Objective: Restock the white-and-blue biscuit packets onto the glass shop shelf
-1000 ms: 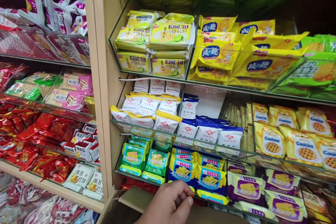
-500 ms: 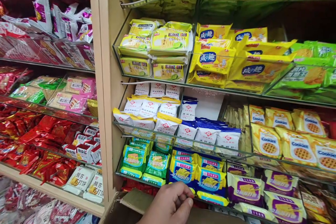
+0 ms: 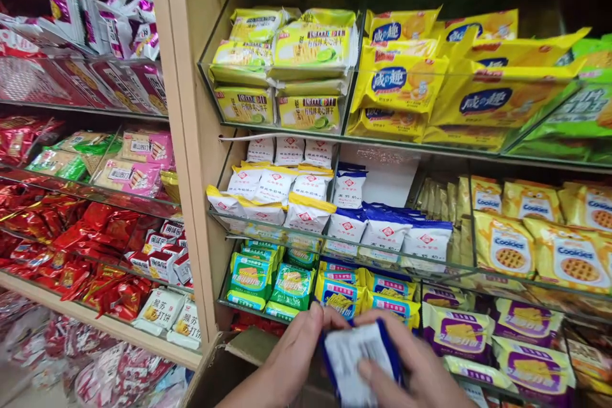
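A white snack packet with dark blue edges (image 3: pixel 351 357) is held low in front of the shelves, blurred by motion. My right hand (image 3: pixel 411 360) grips it from the right, thumb across its face and fingers over the upper edge. My left hand (image 3: pixel 296 347) is closed at the packet's left edge, its curled fingertips partly hidden behind it. Below both hands is an open cardboard box (image 3: pixel 253 345), mostly covered by them. Similar blue-and-white packets (image 3: pixel 385 236) stand in a shelf compartment above.
Yellow-edged white packets (image 3: pixel 306 210) fill the compartment to the left. Green cracker packs (image 3: pixel 248 277) and purple ones (image 3: pixel 456 328) lie on the lower shelf behind a clear front edge. A wooden post (image 3: pixel 184 140) separates these shelves from the left-hand ones.
My right hand has come into view with the blue-edged white packet. My left hand has shifted slightly left and met the packet. The view has moved nearer the shelves.
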The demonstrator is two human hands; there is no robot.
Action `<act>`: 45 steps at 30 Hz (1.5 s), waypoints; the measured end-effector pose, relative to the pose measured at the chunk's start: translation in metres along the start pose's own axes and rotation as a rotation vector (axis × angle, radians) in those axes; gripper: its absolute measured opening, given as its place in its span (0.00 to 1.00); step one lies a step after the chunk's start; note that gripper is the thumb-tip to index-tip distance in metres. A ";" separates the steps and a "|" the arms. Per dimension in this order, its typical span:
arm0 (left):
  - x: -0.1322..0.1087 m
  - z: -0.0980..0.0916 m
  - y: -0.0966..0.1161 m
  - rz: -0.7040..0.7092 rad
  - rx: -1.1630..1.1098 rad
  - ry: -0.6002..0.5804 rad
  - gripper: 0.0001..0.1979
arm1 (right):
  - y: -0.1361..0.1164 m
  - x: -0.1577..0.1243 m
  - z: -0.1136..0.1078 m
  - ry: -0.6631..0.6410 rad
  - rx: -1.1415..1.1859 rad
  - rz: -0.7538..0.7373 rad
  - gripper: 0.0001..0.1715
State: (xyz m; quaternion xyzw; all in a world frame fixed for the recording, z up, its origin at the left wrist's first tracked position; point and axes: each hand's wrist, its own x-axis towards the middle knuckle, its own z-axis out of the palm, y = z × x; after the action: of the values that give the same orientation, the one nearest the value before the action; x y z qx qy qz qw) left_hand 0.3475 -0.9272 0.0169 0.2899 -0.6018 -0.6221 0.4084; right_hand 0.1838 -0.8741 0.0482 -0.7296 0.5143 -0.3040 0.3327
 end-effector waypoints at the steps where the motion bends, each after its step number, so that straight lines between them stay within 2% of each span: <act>1: -0.001 0.001 0.000 0.014 0.020 0.017 0.33 | -0.001 0.006 0.001 0.046 0.066 0.003 0.15; 5: -0.001 0.007 -0.001 0.071 0.106 0.127 0.22 | 0.008 0.026 0.017 0.274 0.232 0.035 0.19; 8: -0.001 0.013 -0.002 0.082 0.185 0.150 0.19 | 0.016 0.030 0.029 0.406 0.324 0.124 0.24; 13: -0.002 0.017 -0.001 0.007 0.185 0.147 0.21 | 0.012 0.026 0.036 0.488 0.575 0.314 0.27; 15: -0.002 0.016 0.000 -0.025 0.166 0.128 0.21 | 0.011 0.026 0.037 0.532 0.649 0.327 0.28; 19: -0.002 0.013 0.002 -0.086 0.010 0.011 0.21 | 0.017 0.029 0.036 0.592 0.731 0.341 0.28; 22: -0.002 0.010 0.000 -0.096 -0.090 -0.057 0.24 | 0.023 0.032 0.035 0.561 0.831 0.367 0.27; 24: -0.001 0.009 -0.003 -0.065 -0.106 -0.057 0.25 | 0.026 0.033 0.032 0.542 0.860 0.376 0.25; 26: 0.001 0.008 -0.004 -0.036 -0.100 -0.023 0.26 | 0.028 0.031 0.028 0.583 0.768 0.369 0.24; 28: 0.002 0.007 -0.004 -0.043 -0.108 -0.032 0.29 | 0.030 0.027 0.023 0.725 0.514 0.297 0.22; 29: 0.003 0.007 -0.003 -0.059 -0.129 -0.054 0.30 | 0.032 0.024 0.021 0.809 0.345 0.205 0.20; 31: 0.004 0.006 -0.001 -0.089 -0.195 -0.083 0.32 | 0.034 0.018 0.019 0.896 0.023 -0.094 0.13; 32: 0.003 0.005 0.001 -0.097 -0.231 -0.078 0.32 | 0.036 0.015 0.018 0.882 -0.100 -0.263 0.12; 34: 0.003 0.004 0.005 -0.094 -0.292 -0.026 0.28 | 0.040 0.011 0.017 0.745 -0.275 -0.534 0.19; 36: 0.001 0.003 0.010 -0.075 -0.347 0.024 0.24 | 0.043 0.008 0.017 0.586 -0.356 -0.633 0.25; 39: -0.001 0.002 0.015 -0.033 -0.419 0.045 0.21 | 0.047 0.010 0.018 0.464 -0.216 -0.551 0.25; 45: -0.002 0.001 0.014 0.056 -0.348 0.115 0.22 | 0.046 0.017 0.030 0.374 0.476 -0.240 0.24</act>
State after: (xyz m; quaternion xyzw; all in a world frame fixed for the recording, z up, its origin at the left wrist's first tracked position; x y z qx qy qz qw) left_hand 0.3501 -0.9239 0.0302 0.2332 -0.4683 -0.6878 0.5033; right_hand 0.1871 -0.8968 -0.0049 -0.6184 0.3913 -0.5814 0.3556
